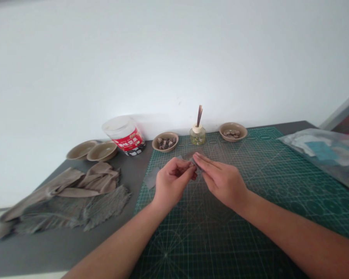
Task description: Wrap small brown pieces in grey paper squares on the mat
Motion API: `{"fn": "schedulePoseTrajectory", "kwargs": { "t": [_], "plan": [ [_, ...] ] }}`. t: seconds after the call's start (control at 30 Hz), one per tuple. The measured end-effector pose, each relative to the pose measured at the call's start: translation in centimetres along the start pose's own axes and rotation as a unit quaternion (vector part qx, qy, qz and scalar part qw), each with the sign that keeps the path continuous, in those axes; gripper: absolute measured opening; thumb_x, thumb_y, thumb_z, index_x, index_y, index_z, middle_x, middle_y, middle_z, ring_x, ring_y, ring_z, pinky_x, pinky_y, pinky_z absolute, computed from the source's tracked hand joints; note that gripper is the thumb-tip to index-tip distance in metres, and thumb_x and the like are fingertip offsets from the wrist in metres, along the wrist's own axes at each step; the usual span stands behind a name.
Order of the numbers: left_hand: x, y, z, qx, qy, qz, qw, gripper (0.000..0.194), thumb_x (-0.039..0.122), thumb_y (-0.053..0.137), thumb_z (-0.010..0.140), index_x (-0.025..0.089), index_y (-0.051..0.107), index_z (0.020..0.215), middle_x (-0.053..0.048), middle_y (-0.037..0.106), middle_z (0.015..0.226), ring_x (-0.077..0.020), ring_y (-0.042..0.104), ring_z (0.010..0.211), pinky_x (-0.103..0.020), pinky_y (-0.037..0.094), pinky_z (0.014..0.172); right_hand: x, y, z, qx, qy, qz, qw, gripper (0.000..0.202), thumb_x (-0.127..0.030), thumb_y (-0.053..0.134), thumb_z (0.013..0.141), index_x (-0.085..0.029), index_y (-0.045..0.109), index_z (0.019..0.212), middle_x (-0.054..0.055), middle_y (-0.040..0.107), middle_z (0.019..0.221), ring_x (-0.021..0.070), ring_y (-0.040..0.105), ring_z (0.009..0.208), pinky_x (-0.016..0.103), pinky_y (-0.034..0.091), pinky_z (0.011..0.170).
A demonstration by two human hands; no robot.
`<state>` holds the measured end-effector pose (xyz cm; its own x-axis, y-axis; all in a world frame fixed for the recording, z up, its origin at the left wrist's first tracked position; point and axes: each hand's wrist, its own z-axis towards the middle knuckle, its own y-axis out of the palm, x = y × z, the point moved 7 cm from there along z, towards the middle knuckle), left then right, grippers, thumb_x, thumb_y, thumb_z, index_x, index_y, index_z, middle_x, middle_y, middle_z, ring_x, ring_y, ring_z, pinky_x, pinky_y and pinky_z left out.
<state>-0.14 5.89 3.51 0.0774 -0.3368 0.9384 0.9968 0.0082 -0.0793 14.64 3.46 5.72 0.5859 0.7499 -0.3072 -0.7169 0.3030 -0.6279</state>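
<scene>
My left hand [174, 179] is closed above the green cutting mat [189, 240], thumb and fingers pinched at the fingertips. My right hand [222, 180] meets it from the right, its fingers pressed together and pointing forward to the left. Between the fingertips shows a bit of something small and greyish, mostly hidden, so its kind does not show. A thin grey, see-through sheet [151, 178] lies on the mat left of my left hand. Behind the hands stand a bowl of dark brown chunks [168, 143] and a bowl of flat brownish pieces [232, 134].
A reed diffuser [197, 135] stands between those bowls. Left of the mat are a plastic jar with a red label [128, 140], two tan bowls, one [101, 152] overlapping the other [80, 150], and a crumpled fringed grey-brown cloth [75, 197]. At right lies a clear plastic bag [331, 153].
</scene>
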Motion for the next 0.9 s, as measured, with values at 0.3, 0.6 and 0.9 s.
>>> {"fn": "schedulePoseTrajectory", "kwargs": {
  "t": [0.3,0.6,0.9],
  "plan": [
    [-0.5,-0.3,0.1,0.0,-0.009,0.049,0.999,0.017,0.021,0.074,0.079,0.018,0.057,0.08,0.002,0.063,0.071,-0.0116,0.061,0.063,-0.023,0.049,0.058,-0.1,-0.9,0.2,0.037,0.042,0.041,0.998,0.046,-0.008,0.049,0.095,-0.021,0.059,0.138,0.006,0.061,0.138,0.0182,0.062,0.124,0.033,0.052,0.106],
    [-0.8,-0.1,0.3,-0.022,0.014,0.055,0.998,0.019,0.013,0.069,0.074,0.019,0.051,0.072,0.003,0.057,0.07,-0.0106,0.054,0.064,-0.022,0.044,0.059,-0.8,0.2,-0.1,0.002,-0.01,0.035,0.999,0.046,-0.01,0.048,0.096,-0.021,0.057,0.14,0.008,0.059,0.141,0.0191,0.063,0.123,0.033,0.054,0.104],
    [-0.4,0.2,0.0,-0.029,0.01,0.007,1.0,0.026,0.018,0.071,0.079,0.02,0.046,0.072,0.001,0.063,0.072,-0.0121,0.06,0.064,-0.024,0.049,0.059,-0.7,0.0,0.0,0.009,-0.008,0.043,0.999,0.05,-0.009,0.048,0.095,-0.023,0.054,0.143,0.007,0.06,0.14,0.0192,0.063,0.123,0.033,0.054,0.104]
  ]
}}
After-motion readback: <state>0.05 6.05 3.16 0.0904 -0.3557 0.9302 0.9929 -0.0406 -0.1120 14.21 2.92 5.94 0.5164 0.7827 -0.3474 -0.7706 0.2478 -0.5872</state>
